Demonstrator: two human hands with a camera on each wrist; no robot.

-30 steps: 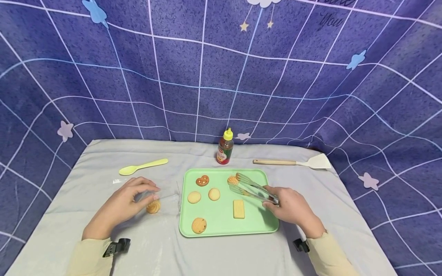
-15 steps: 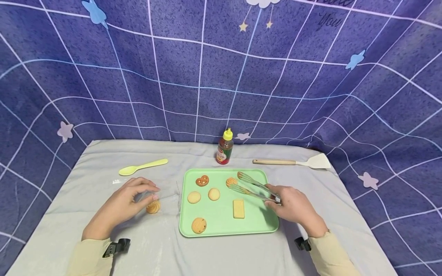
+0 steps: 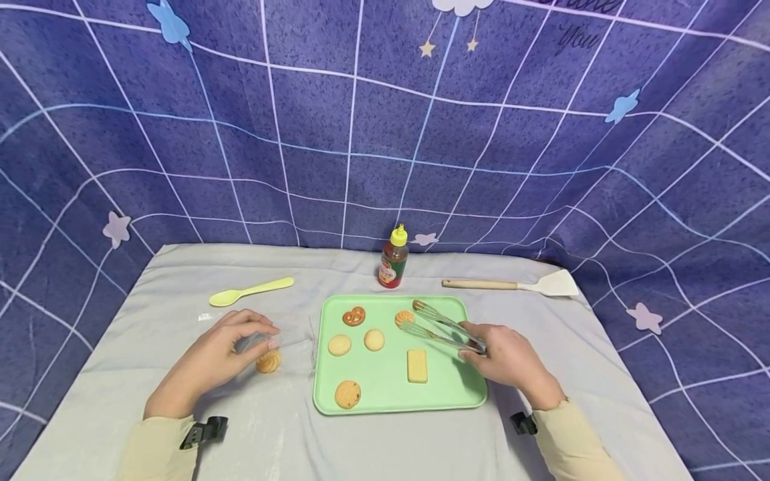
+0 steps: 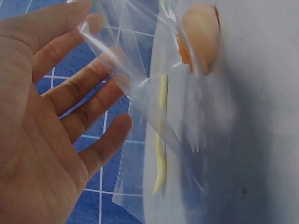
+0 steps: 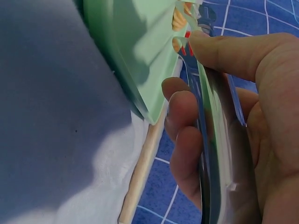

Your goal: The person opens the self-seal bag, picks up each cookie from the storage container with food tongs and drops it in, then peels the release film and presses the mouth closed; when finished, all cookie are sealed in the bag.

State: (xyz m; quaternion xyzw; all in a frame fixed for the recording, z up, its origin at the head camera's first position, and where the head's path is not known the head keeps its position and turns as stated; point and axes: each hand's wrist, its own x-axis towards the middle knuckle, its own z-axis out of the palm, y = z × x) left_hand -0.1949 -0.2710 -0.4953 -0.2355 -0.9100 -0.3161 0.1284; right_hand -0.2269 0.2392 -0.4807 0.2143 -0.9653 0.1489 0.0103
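Observation:
In the head view my left hand (image 3: 231, 344) is at the left of the table, pinching the edge of a clear plastic bag (image 4: 140, 88) between thumb and index finger; its other fingers are spread. A swirl cookie (image 3: 269, 361) lies inside the bag. My right hand (image 3: 505, 354) grips metal tongs (image 5: 224, 158) by their arms. The spread tong tips reach over a green tray (image 3: 397, 409), right at another swirl cookie (image 3: 404, 319). Elsewhere on the tray are a pretzel (image 3: 353, 316), two round cookies (image 3: 339, 345), a rectangular biscuit (image 3: 417, 366) and a chocolate-chip cookie (image 3: 347, 394).
A sauce bottle (image 3: 394, 259) with a yellow cap stands behind the tray. At the back left lies a yellow spoon (image 3: 251, 291). A white spatula (image 3: 511, 284) with a wooden handle lies at the back right. Purple gridded cloth (image 3: 385, 120) hangs behind the table.
The swirl cookie by the tongs has shifted slightly toward the front of the tray. The tongs have moved only a little, and my left hand keeps its place on the bag.

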